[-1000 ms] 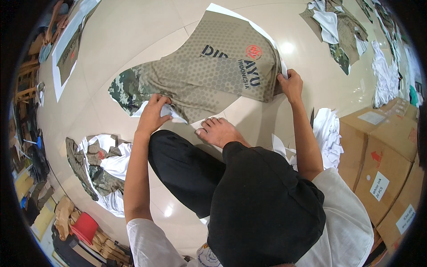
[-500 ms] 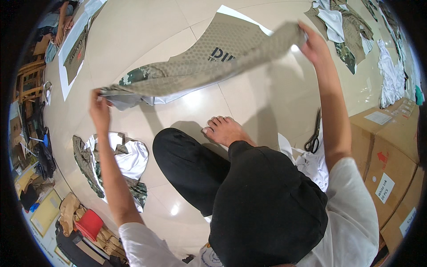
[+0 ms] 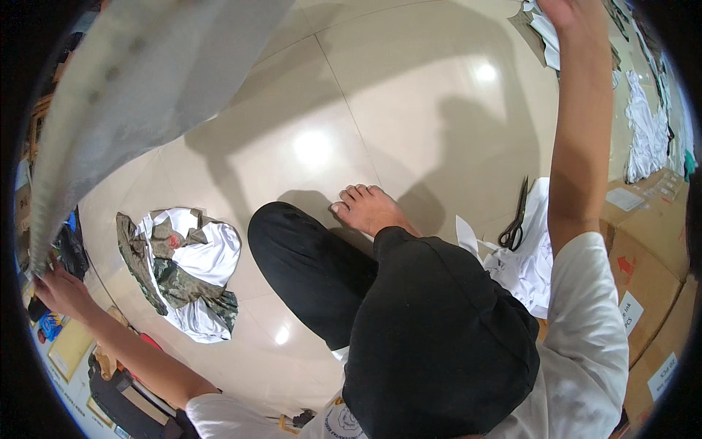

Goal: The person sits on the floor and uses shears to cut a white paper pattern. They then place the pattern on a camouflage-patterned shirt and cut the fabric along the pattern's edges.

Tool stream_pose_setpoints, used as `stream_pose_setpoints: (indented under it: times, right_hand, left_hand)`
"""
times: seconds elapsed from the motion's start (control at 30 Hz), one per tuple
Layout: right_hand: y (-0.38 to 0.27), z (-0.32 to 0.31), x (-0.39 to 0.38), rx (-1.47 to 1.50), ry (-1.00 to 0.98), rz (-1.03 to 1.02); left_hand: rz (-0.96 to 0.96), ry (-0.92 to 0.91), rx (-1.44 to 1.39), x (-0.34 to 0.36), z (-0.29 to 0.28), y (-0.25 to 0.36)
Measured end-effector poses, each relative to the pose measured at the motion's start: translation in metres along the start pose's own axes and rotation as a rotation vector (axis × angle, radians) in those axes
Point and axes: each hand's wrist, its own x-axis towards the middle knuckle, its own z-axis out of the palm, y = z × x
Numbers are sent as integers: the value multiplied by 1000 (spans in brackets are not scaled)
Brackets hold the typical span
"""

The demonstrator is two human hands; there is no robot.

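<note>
At the far left, my left hand (image 3: 62,294) is closed on the corner of a fabric panel (image 3: 168,80). The panel is raised and slants up from that hand, passing out of the top edge; its pale grey-white side shows, with a tan edge along the left. At the upper right my right hand (image 3: 572,10) is lifted and cut off by the frame. Its fingers are out of sight, so whether it grips the panel does not show.
A camouflage and white fabric bundle (image 3: 191,267) lies left of my knee. Black scissors (image 3: 516,219) rest beside white cloth (image 3: 523,274) on the right. Cardboard boxes (image 3: 643,271) stand far right, with more fabric pieces (image 3: 542,36) beyond. My bare foot (image 3: 371,210) is on the tiled floor.
Both hands have lifted and spread apart, the left out to the left, the right up. The panel has risen off the floor area, turning its pale side into view.
</note>
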Motion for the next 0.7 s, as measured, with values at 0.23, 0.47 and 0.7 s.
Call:
stream_pose_setpoints:
  times: [0.23, 0.47, 0.7]
  right_hand:
    - [87, -1, -93, -262, 396, 223]
    - [171, -17, -135, -652, 488, 501]
    - [229, -32, -165, -822, 421, 691]
  left_hand:
    - [-201, -10, 166, -180, 10, -35]
    - [-401, -150, 132, -289, 29, -83]
    - [-406, -380, 457, -348, 26, -146]
